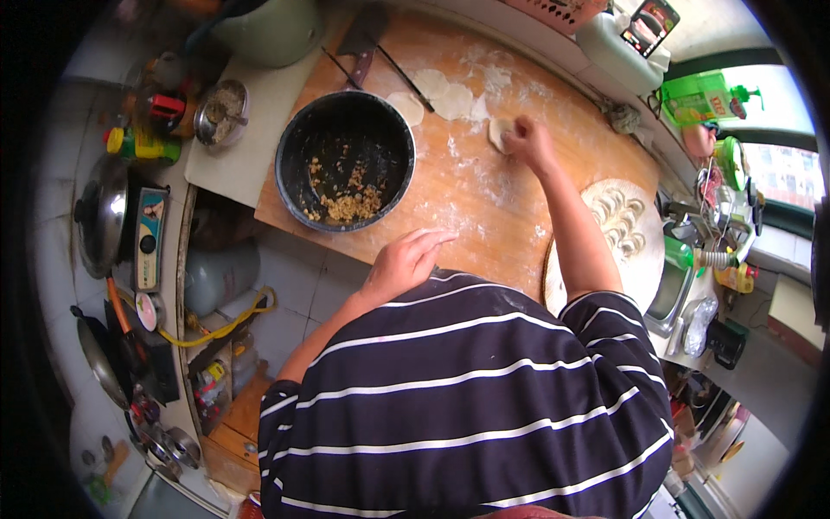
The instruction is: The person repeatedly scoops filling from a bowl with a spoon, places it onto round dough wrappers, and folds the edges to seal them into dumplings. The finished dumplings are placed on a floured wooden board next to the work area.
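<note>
My right hand [530,144] reaches across the floured wooden board, its curled fingers on the right edge of a round dough wrapper [498,134]. Close to my body, my left hand [410,255] hovers by the board's front edge, fingers stretched and nothing visible in it. Ahead of it is a dark pot [350,123] with some crumbly filling [353,204] at the bottom. More dough wrappers [454,100] lie beyond the pot, with a pair of dark chopsticks [403,76] by them. Rows of shaped dumplings [619,220] rest on a round pale tray [639,276] at my right.
A cleaver [363,39] lies at the board's far left end. Left of the board stand a metal bowl [222,113] and a big green-grey pot [272,32]. A phone [650,27] leans on a white container at the far right, near a green pump bottle [703,98]. A sink [671,292] adjoins the tray.
</note>
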A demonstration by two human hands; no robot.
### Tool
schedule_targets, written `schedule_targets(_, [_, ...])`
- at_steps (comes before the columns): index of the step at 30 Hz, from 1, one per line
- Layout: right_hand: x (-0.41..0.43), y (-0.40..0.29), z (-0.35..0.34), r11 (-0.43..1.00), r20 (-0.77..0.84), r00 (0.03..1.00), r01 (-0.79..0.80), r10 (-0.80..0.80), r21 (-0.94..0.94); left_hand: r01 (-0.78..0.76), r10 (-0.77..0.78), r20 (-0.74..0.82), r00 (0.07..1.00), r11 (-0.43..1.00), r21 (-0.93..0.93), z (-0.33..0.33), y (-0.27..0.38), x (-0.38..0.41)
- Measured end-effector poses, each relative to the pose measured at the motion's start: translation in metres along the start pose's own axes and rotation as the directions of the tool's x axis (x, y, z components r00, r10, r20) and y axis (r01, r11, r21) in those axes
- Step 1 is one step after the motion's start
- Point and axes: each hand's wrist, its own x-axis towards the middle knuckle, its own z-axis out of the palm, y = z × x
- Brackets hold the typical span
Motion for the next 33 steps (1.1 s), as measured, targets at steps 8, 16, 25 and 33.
schedule_targets(8, [-0.117,-0.113,-0.025,0.613,0.093,0.995,-0.050,-0.038,0.789,0.228,-0.319,0.010,0.948,0.655,-0.720,-0.002,0.036,0.016])
schedule_targets(16, [-0.157,-0.146,-0.012,0.698,0.080,0.987,0.039,-0.138,0.715,0.102,-0.341,-0.081,0.937,0.486,-0.868,-0.001,0.030,0.049])
schedule_targets(25, [-0.175,-0.151,-0.029,0.686,0.047,0.990,0.056,-0.131,0.725,-0.078,-0.061,-0.257,0.965,0.863,-0.499,-0.004,0.040,0.048])
schedule_targets(33, [-0.166,-0.148,-0.020,0.753,0.054,0.985,0.089,-0.163,0.652,0.070,-0.169,-0.078,0.982,0.722,-0.688,-0.013,0.031,0.046])
